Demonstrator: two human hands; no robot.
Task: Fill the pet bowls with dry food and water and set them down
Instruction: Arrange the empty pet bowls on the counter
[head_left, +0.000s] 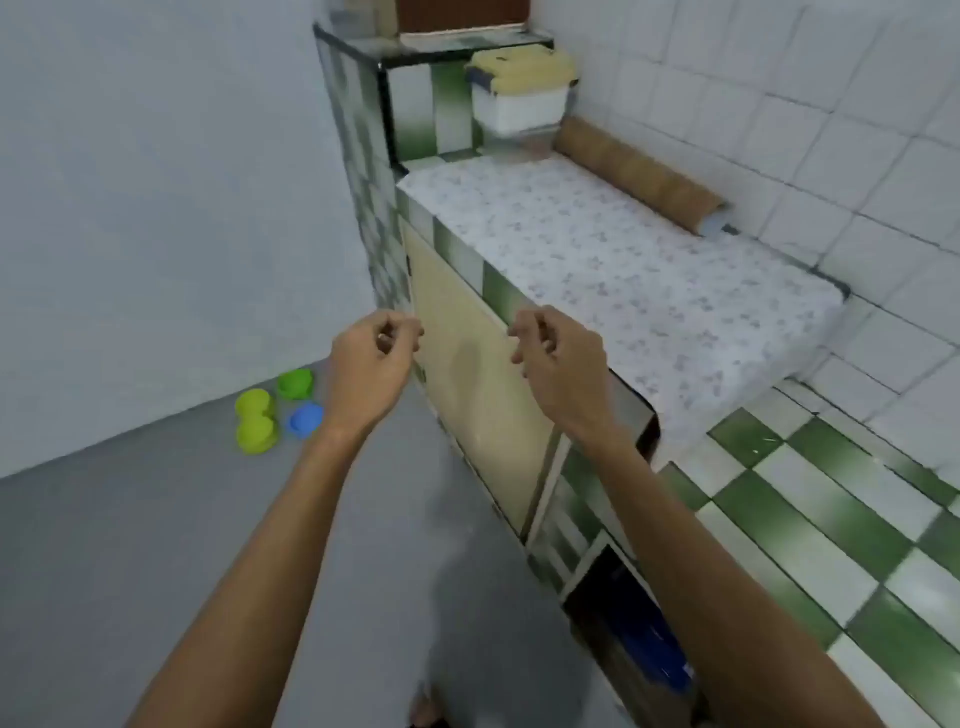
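Note:
Several small pet bowls sit together on the grey floor by the left wall: a yellow-green double bowl (254, 422), a green bowl (296, 383) and a blue bowl (305, 419). My left hand (375, 358) hovers in the air just right of them, fingers loosely curled, holding nothing. My right hand (558, 359) hangs level with it in front of the counter's cream cabinet door (478, 400), fingers also curled and empty. A white storage container with a yellow lid (519, 91) stands at the far end of the counter.
The counter (623, 270) has a speckled sheet on top and green-and-white tiles nearer me. A brown roll (639, 176) lies along the tiled wall. An open lower compartment (634, 623) shows something blue inside. My foot (428, 712) shows at the bottom edge.

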